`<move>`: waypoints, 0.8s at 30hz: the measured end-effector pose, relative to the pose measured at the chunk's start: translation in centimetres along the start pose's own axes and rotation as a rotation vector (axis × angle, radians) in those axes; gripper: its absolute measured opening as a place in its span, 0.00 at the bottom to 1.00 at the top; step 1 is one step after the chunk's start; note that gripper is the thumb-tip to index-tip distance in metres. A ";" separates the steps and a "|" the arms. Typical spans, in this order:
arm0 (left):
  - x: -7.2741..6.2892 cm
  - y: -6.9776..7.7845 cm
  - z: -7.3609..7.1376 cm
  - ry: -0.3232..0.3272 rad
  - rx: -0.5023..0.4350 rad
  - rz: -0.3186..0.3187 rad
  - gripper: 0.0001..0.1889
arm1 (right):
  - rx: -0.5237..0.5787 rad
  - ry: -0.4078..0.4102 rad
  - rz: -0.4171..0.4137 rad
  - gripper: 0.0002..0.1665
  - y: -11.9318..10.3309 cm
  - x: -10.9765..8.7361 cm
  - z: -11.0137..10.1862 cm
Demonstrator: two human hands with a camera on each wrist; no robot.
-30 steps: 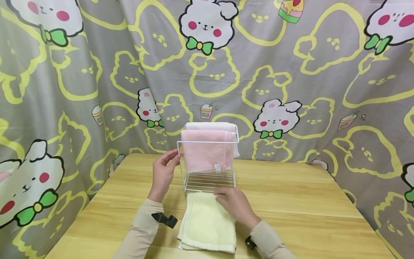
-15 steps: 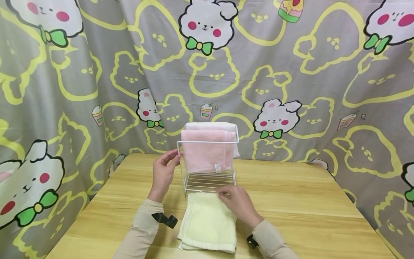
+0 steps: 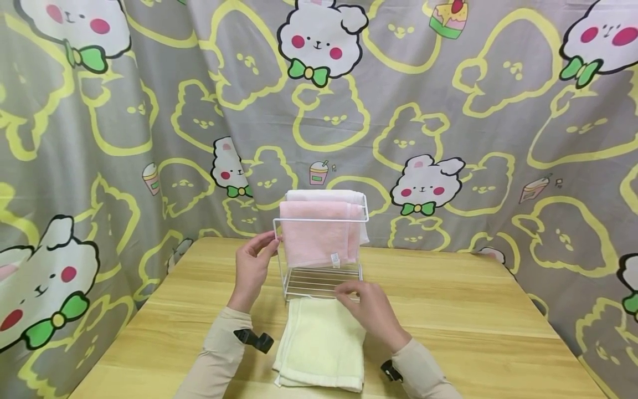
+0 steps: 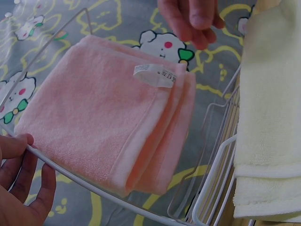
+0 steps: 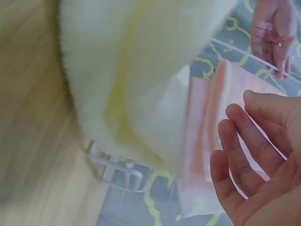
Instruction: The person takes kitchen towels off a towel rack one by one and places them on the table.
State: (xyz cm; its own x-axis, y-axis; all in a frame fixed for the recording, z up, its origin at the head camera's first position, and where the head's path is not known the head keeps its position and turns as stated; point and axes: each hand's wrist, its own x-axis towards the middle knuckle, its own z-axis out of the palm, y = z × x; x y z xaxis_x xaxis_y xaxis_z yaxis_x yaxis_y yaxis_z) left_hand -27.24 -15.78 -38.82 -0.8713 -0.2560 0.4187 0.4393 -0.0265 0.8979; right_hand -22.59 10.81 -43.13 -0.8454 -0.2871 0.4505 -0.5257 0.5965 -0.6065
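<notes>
Folded towels at the rack; main risks: a shifted frame, a slipped towel.
Head view: pale yellow folded terry towel point(image 3: 324, 343) at the front of the white wire rack point(image 3: 320, 220); cannot tell whether it hangs there or lies on the wood-grained worktop point(image 3: 448, 299). 2 others, pale pink folded terry towel point(image 3: 319, 241) and white folded towel point(image 3: 324, 195), hang above. Left hand point(image 3: 254, 260) pinches the rack's left side; right hand point(image 3: 371, 311) is beside the yellow towel's far edge. Left wrist view: pink towel carries a white cloth label point(image 4: 146, 75); if the left hand's pinch loosened, a knock might shift the light-looking frame. Right wrist view: right hand's fingers loosely bent, gripping nothing; brushing the yellow towel could skew its layers or drag it off.
</notes>
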 end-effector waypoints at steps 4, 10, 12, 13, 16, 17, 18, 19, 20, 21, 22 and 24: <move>0.0 0.0 0.0 -0.001 0.011 -0.003 0.11 | 0.019 0.033 -0.004 0.07 -0.7 0.1 -0.6; -0.1 -0.1 0.0 0.003 0.004 -0.012 0.12 | 0.032 0.105 -0.016 0.08 -1.8 0.4 -1.9; -0.1 -0.1 0.0 0.003 0.000 -0.006 0.12 | 0.033 0.128 -0.030 0.07 -2.1 0.5 -2.4; -0.1 -0.1 0.0 0.004 -0.001 0.000 0.12 | 0.030 0.138 -0.044 0.07 -2.3 0.5 -2.6; -0.1 -0.2 0.0 0.006 0.001 0.018 0.12 | 0.031 0.170 -0.088 0.07 -2.6 0.8 -3.5; -0.1 -0.2 0.0 0.006 -0.003 0.024 0.12 | 0.028 0.186 -0.105 0.08 -2.7 1.0 -3.8; -0.1 -0.1 0.0 0.008 -0.001 0.027 0.12 | 0.028 0.202 -0.120 0.08 -2.8 1.1 -4.2; -0.1 -0.1 0.1 0.010 -0.003 0.027 0.12 | 0.028 0.215 -0.131 0.09 -2.9 1.3 -4.6; -0.1 -0.1 0.1 0.010 -0.005 0.026 0.12 | 0.029 0.229 -0.139 0.10 -3.1 1.6 -5.0; -0.1 -0.1 0.1 0.010 -0.006 0.024 0.12 | 0.029 0.240 -0.144 0.10 -3.3 1.9 -5.5; -0.1 -0.1 0.1 0.010 -0.010 0.024 0.12 | 0.029 0.253 -0.149 0.10 -3.4 2.1 -5.9; -0.1 -0.1 0.1 0.006 -0.011 0.024 0.12 | 0.036 0.275 -0.161 0.11 -3.8 2.8 -6.8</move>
State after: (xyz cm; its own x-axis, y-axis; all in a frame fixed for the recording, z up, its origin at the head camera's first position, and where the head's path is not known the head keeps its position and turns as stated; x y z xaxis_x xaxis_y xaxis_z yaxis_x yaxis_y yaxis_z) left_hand -27.24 -15.65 -38.90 -0.8589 -0.2630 0.4394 0.4626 -0.0305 0.8860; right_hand -22.29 12.89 -35.10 -0.6961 -0.1594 0.7000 -0.6580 0.5316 -0.5333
